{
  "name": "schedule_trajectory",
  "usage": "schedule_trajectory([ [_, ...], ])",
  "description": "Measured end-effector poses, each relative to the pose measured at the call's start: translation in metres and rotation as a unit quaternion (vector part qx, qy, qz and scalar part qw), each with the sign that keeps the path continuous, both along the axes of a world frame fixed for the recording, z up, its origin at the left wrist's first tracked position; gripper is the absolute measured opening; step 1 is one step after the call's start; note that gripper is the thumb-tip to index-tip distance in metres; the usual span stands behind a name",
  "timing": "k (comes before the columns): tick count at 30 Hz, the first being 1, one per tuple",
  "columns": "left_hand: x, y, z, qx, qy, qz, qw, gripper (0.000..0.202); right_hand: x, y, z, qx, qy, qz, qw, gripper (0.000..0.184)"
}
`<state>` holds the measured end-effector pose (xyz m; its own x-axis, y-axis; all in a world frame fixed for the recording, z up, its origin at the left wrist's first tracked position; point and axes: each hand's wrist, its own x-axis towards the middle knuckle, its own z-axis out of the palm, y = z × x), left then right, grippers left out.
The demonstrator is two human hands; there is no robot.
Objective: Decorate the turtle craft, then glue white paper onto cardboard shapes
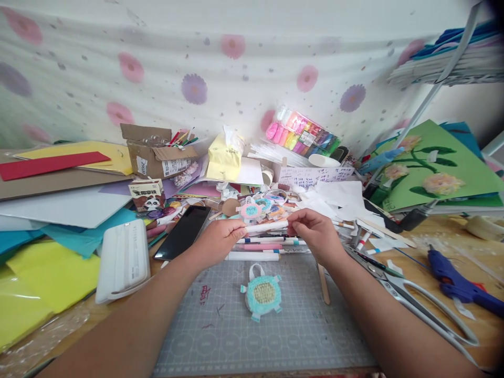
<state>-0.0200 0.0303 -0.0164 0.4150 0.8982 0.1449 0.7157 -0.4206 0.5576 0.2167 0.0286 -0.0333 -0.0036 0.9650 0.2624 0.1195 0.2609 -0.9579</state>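
Flowered cloth backs a cluttered craft bench. Left hand (220, 239) and right hand (315, 233) each close a pinching grip on one end of a slim white stick (268, 227), whose long axis runs level and crosswise between them. Markers (252, 256) lie just below, then a knobbly turquoise turtle piece (263, 294) on the gridded cutting mat (220, 325). Steel scissors (397, 286) and a blue glue gun (452, 278) lie to the right.

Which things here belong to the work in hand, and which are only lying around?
In use: white roll, held by left hand and right hand; probably the teal craft piece on the cutting mat.
Lying about: phone, scissors, glue gun, tissue pack.
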Motion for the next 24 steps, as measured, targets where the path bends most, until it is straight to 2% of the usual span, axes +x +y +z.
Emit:
schedule_trajectory([
  [4, -0.0006, 0.0010, -0.0008, -0.001, 0.001, 0.003, 1.000, 0.035, 0.0028, 0.0004, 0.0001, -0.001, 0.002, -0.005, 1.000, 0.011],
  [9, -0.0001, 0.0011, -0.0018, 0.004, 0.004, -0.001, 1.000, 0.034, 0.0035, -0.0011, 0.0003, -0.022, 0.029, 0.020, 0.999, 0.020],
  [16, 0.0025, -0.0004, 0.0013, 0.009, 0.018, -0.011, 1.000, 0.032, -0.0010, -0.0027, 0.0010, -0.059, 0.056, 0.035, 0.996, 0.016],
  [24, 0.0042, -0.0026, 0.0000, 0.034, 0.033, -0.005, 0.999, 0.029, -0.0040, -0.0025, 0.0011, -0.053, 0.037, 0.015, 0.998, 0.014],
])
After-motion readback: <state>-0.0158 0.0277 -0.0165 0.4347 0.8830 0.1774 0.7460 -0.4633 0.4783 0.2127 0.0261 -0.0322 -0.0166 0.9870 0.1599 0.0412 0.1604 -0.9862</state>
